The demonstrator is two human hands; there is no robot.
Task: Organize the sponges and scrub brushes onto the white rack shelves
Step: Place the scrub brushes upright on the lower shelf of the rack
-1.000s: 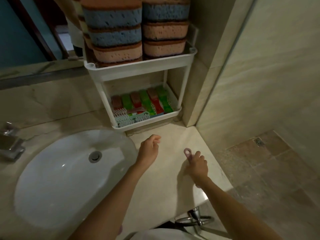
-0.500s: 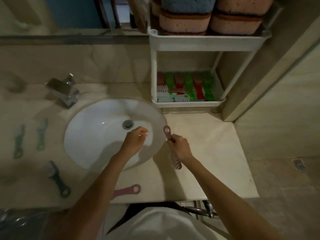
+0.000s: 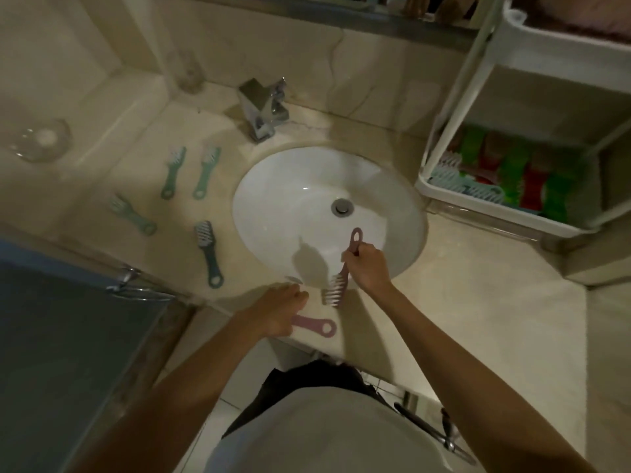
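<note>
My right hand (image 3: pixel 367 268) grips a pink scrub brush (image 3: pixel 336 288) by its handle, bristles toward me, over the near rim of the sink. My left hand (image 3: pixel 280 310) rests on a second pink scrub brush (image 3: pixel 316 326) lying at the counter's front edge; its bristle end is hidden under the hand and I cannot tell whether the fingers grip it. Several green and dark teal brushes (image 3: pixel 208 252) lie on the counter left of the sink. The white rack (image 3: pixel 505 215) stands at the right, its lower shelf holding green and red sponges and brushes.
A white round sink (image 3: pixel 307 206) with a chrome faucet (image 3: pixel 263 109) sits mid-counter. A glass dish (image 3: pixel 37 139) and a clear glass (image 3: pixel 187 73) stand at the back left. Bare counter lies right of the sink, before the rack.
The view swung left and down. My right hand carried the pink brush from the right counter to the sink's front rim. My left hand dropped onto the second pink brush.
</note>
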